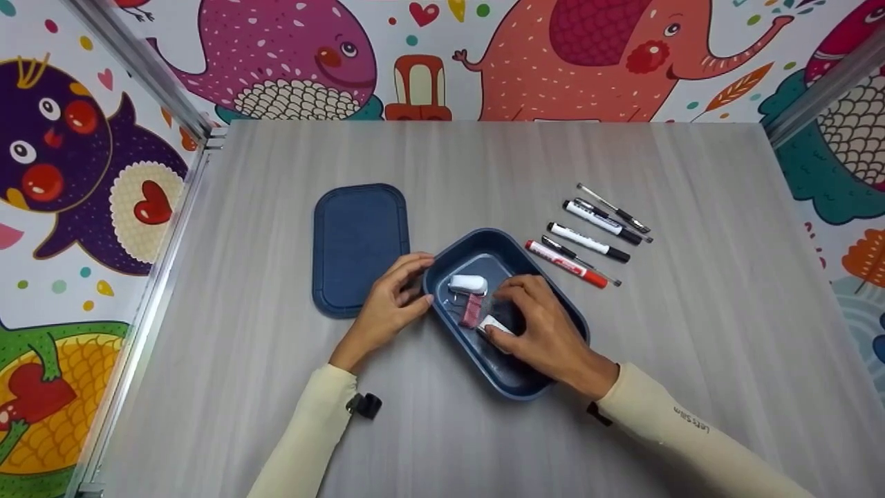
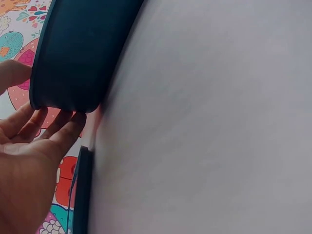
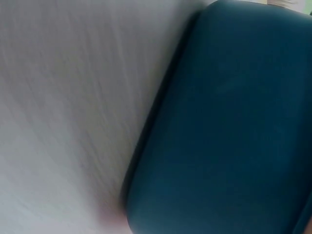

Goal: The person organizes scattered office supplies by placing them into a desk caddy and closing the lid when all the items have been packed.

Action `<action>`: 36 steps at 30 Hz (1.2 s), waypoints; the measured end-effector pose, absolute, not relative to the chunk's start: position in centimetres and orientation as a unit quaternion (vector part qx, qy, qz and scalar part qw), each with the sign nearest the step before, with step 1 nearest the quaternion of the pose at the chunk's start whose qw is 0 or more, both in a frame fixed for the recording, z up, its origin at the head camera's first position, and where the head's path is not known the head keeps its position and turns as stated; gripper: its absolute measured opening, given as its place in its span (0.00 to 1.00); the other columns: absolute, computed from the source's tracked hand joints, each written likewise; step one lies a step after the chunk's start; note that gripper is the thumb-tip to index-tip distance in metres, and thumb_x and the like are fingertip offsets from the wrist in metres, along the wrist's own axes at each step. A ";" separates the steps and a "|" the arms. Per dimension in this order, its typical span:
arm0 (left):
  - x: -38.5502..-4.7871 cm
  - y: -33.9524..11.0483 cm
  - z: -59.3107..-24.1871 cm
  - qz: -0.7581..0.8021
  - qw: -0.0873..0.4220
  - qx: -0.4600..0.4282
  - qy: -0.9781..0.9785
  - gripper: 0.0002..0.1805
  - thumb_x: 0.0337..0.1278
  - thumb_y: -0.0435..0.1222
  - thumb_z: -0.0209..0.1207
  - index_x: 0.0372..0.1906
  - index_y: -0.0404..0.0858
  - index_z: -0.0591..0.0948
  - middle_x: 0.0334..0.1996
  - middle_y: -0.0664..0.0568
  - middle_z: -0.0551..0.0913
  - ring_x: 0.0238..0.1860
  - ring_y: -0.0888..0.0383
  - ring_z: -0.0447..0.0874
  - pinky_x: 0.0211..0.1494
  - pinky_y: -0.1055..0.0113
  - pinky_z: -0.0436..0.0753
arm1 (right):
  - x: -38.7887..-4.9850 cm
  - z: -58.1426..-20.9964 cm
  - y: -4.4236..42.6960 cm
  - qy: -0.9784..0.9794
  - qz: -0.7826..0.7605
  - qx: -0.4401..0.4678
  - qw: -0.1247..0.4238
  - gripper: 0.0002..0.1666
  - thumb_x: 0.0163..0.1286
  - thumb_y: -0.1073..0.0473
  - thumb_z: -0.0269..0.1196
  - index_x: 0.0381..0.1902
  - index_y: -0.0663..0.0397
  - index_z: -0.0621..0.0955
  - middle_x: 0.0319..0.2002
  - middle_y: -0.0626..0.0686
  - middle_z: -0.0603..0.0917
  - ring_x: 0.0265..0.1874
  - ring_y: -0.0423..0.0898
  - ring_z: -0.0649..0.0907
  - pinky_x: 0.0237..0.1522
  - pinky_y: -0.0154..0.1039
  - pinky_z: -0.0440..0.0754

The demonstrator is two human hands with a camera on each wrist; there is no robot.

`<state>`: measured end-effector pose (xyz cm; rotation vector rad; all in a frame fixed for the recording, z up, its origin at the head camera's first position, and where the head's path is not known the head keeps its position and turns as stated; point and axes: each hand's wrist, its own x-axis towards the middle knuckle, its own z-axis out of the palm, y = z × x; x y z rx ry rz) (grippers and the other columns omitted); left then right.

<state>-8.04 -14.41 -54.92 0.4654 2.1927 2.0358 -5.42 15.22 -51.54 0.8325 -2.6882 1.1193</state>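
Blue box (image 1: 484, 241) sits right of centre, low in the head view, slanting from upper left to lower right on the grey tabletop (image 1: 242, 360). At its left rim, the left hand (image 1: 387, 304) touches the corner, fingers fairly straight and thumb set apart below them. The right hand (image 1: 543, 328) reaches inside from the lower right, fingers bent downward, with its thumb over a white item (image 1: 493, 322); whether it grips that item I cannot tell. Just left of the right hand, also inside, lie a pink item (image 1: 471, 311) and a white rounded piece (image 1: 468, 283). A dark blue lid (image 1: 361, 252) lies left of centre, and pens and markers (image 1: 588, 242) lie toward the right.

From the left wrist, the box fills the upper left, with the left hand's fingertips against its near end and the thumb at its left edge.

From the right wrist, the box's outer wall covers the right side; the right hand's fingers are out of sight.
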 end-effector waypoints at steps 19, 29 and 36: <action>-8.0 -14.4 -54.8 0.666 0.056 0.153 0.728 0.30 0.68 0.24 0.69 0.74 0.30 0.79 0.76 0.42 0.74 0.75 0.44 0.75 0.67 0.57 0.83 | -5.3 -50.9 17.6 -0.847 0.428 0.276 0.153 0.20 0.61 0.65 0.80 0.51 0.61 0.87 0.55 0.57 0.85 0.57 0.56 0.81 0.65 0.35 0.75; -8.0 -14.4 -54.8 0.667 0.052 0.151 0.728 0.30 0.68 0.23 0.68 0.73 0.29 0.79 0.76 0.41 0.74 0.75 0.44 0.76 0.66 0.62 0.83 | -5.3 -51.0 18.6 -0.826 0.466 0.265 0.173 0.19 0.60 0.68 0.81 0.49 0.64 0.88 0.56 0.59 0.85 0.59 0.58 0.80 0.70 0.36 0.71; -8.0 -14.5 -55.0 0.673 0.054 0.159 0.721 0.30 0.68 0.22 0.68 0.73 0.28 0.78 0.76 0.40 0.73 0.76 0.42 0.74 0.67 0.59 0.82 | -5.3 -51.2 19.2 -0.798 0.498 0.262 0.216 0.19 0.58 0.74 0.79 0.48 0.64 0.88 0.54 0.63 0.86 0.57 0.59 0.82 0.68 0.35 0.74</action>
